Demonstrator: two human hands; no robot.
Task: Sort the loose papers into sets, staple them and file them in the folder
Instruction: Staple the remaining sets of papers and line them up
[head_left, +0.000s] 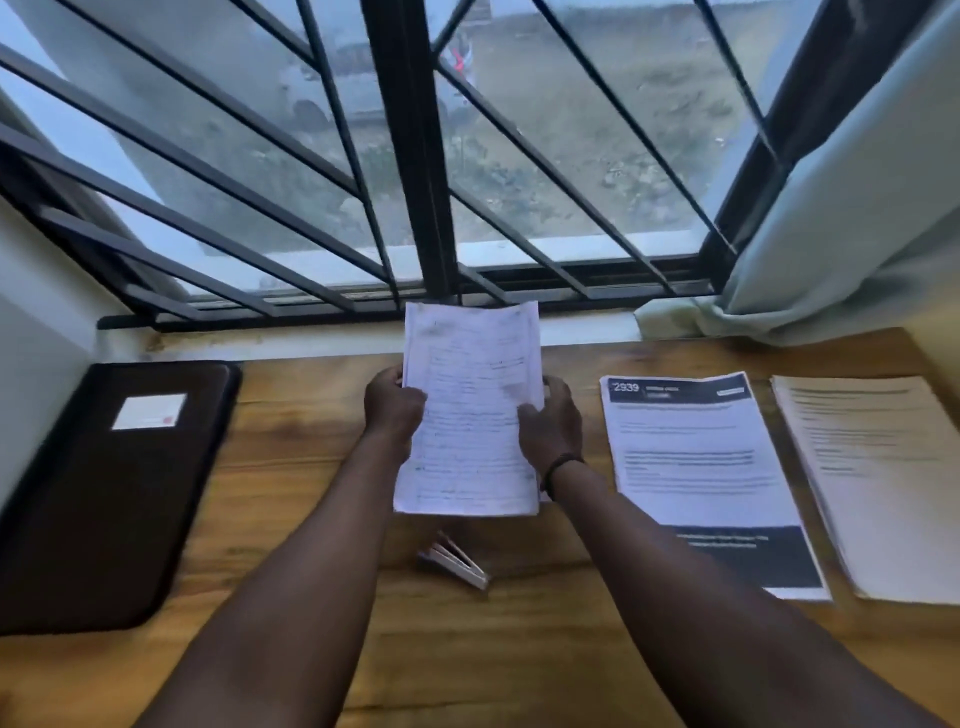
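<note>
I hold a set of handwritten white papers (470, 410) upright above the middle of the wooden table (519, 649). My left hand (392, 405) grips its left edge and my right hand (550, 423) grips its right edge. Just below the papers a small stapler (454, 561) lies on the table. A dark folder (104, 493) with a white label lies closed at the left. At the right lie a printed set with dark bands (701, 478) and, beyond it, a cream-coloured set (878, 483).
A barred window (415, 156) rises right behind the table's far edge. A pale curtain (831, 234) hangs at the back right, its hem resting on the table. A wall closes the left side.
</note>
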